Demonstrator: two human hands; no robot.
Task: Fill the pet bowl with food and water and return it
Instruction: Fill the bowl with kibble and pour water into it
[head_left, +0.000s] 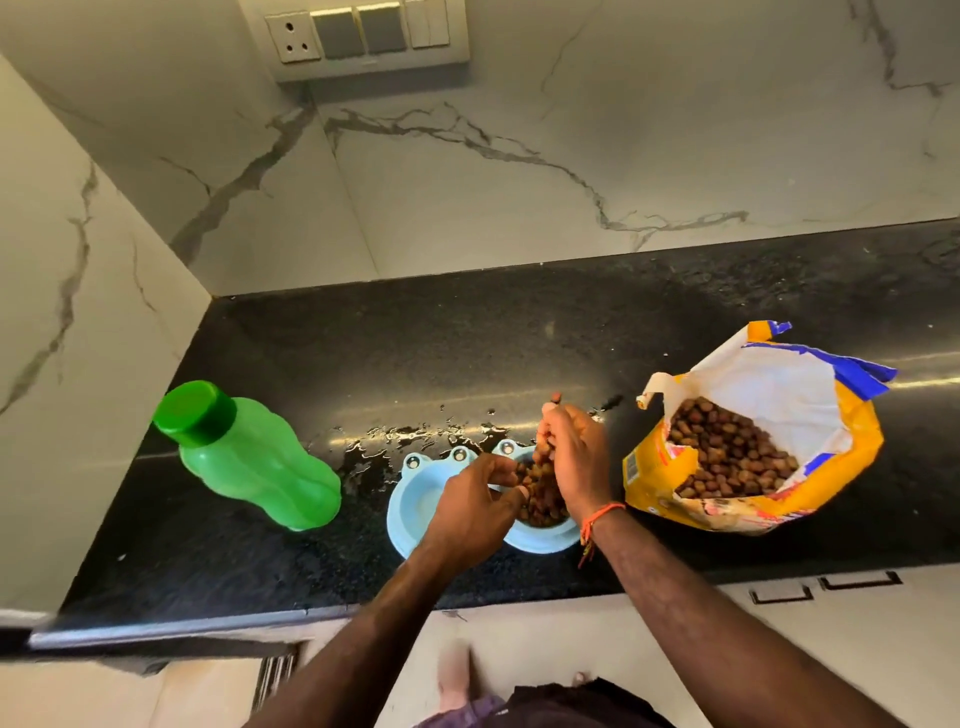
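while the capped green bottle (249, 457) stands untouched at the left of the black counter (415, 343), the light blue pet bowl (415, 506) sits just beside it, its left compartment apparently without food; whether it holds water cannot be told. the left hand (475, 506), fingers curled, pinches kibble (540, 499) at the partly filled right compartment, and the right hand (569, 457), fingers bunched round kibble, drops it in. the open food bag (753, 441) lies at right; watering and returning appear outstanding.

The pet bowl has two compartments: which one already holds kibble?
The right compartment, under both hands, nearest the yellow food bag; the left compartment, nearer the green bottle, has none.
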